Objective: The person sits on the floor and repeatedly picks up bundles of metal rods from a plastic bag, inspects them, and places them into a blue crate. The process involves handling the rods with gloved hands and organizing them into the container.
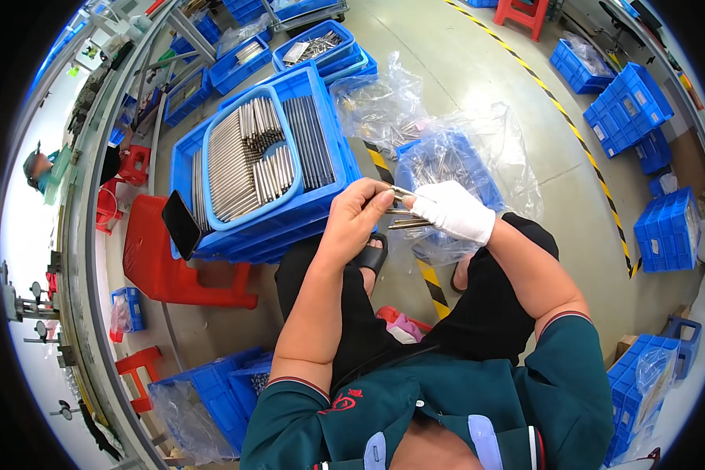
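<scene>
My bare left hand [359, 213] is closed, thumb and fingers pinching the end of a thin metal rod [400, 191]. My right hand [456, 213], in a white glove, is wrapped around several more metal rods [409, 224], whose ends stick out toward the left hand. Below and beyond the right hand, a blue crate [487, 182] lined with a clear plastic bag holds loose rods. To the left, a light-blue tray [204, 176] carries rows of shiny rods [231, 168] with a gap among them. It rests on a blue crate [341, 145], where darker rods [309, 137] lie alongside.
A black flat device [182, 225] leans at the crate's near-left corner. Left of it stands a red stool [153, 254]. Blue bins [211, 399] sit at the lower left, and stacked blue crates [627, 106] line the right. Striped tape [560, 117] crosses the floor. Another person [43, 168] is at the far left.
</scene>
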The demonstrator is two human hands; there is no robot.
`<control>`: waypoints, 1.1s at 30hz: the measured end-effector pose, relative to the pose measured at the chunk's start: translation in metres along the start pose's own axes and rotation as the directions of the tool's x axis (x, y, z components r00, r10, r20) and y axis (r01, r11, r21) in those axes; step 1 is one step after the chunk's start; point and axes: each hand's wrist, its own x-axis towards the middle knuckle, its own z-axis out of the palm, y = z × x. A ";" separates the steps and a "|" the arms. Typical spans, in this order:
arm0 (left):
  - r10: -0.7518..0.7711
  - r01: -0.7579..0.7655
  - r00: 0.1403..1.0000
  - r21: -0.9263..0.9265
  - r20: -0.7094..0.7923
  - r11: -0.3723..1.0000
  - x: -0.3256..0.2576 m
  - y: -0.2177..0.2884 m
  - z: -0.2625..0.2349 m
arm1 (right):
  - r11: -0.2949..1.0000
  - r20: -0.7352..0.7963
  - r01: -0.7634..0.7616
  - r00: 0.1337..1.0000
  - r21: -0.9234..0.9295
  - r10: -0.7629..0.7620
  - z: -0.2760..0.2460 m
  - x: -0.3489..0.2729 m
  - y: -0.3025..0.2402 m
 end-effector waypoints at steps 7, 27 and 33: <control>0.043 -0.042 0.999 0.051 -0.012 0.998 0.002 0.001 -0.001 | 0.987 -0.079 0.019 0.996 -0.157 -0.032 0.002 -0.004 -0.006; -0.269 0.269 0.957 -0.694 0.112 0.668 0.004 -0.023 0.017 | 0.976 -0.188 0.089 0.974 -0.197 -0.126 0.005 -0.007 0.000; -0.204 0.156 0.976 -0.410 -0.076 0.899 -0.002 -0.008 0.024 | 1.000 -0.132 0.000 0.991 0.000 0.000 0.006 -0.004 0.003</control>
